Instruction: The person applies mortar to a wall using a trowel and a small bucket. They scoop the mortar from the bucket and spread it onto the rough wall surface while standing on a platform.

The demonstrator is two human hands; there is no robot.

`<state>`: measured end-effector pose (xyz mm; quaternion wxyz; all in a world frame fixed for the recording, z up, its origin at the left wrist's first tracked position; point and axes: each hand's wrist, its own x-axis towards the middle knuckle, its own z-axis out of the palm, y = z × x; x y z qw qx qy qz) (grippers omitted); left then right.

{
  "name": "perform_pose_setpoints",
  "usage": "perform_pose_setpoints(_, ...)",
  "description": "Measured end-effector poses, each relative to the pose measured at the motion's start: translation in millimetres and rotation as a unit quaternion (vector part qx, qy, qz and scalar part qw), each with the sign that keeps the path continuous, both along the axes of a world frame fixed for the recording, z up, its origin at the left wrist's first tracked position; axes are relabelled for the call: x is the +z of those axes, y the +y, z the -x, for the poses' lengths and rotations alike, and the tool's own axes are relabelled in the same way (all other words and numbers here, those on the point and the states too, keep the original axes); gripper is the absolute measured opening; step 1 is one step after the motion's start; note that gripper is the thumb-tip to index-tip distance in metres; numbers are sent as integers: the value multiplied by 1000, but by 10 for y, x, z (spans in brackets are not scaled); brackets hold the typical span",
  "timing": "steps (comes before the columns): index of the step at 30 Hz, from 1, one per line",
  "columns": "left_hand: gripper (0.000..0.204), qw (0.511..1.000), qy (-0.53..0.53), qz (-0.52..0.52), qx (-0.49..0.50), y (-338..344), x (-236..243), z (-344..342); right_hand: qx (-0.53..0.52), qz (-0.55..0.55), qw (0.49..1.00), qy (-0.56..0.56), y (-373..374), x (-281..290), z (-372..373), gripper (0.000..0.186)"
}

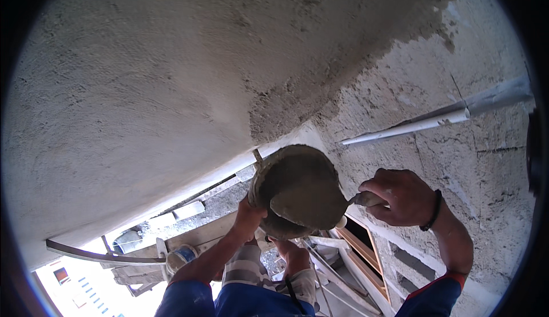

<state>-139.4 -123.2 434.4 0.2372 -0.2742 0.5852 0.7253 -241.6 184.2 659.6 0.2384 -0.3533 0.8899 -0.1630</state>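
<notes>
My left hand [250,218] grips the left rim of a round bucket [258,188], which is coated in grey mortar. Wrapped around a handle, my right hand [401,197] holds a trowel [311,201] from the right side. The trowel's blade is over the bucket's mouth, smeared with mortar, so its edges blend with the mortar [291,167] behind it. Ahead rises a plastered wall [171,88]; a darker, rough patch of plaster [297,96] ends near the corner, above the bucket.
At right stands a rough block wall [492,134] with a white pipe [409,127] set along it. Below are scaffold planks [209,234], a small bucket [182,255], a curved strip [103,254] and a wooden frame [366,254]. Bright ground shows far down at left.
</notes>
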Motion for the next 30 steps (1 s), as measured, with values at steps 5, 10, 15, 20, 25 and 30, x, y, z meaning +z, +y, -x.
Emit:
perform_pose_setpoints(5,56,999,14,-35,28,20,-208,-192,25,29,997,62,-392,-266,785,23)
perform_pose_setpoints(10,46,998,-22,25,54,-56,-159,-324,-71,157,942,286,61,685,775,20)
perform_pose_setpoints(15,56,998,-40,50,-18,120,142,-166,-137,21,982,126,431,394,7,29)
perform_pose_setpoints(20,59,997,22,28,-71,472,227,-19,-73,-153,956,238,443,-539,-643,27)
perform_pose_setpoints(25,61,983,80,77,-145,763,449,179,-70,-191,943,264,393,-1358,-760,24)
perform_pose_setpoints(30,51,983,100,29,-151,1055,499,316,-112,-169,975,91,622,-1650,-879,27)
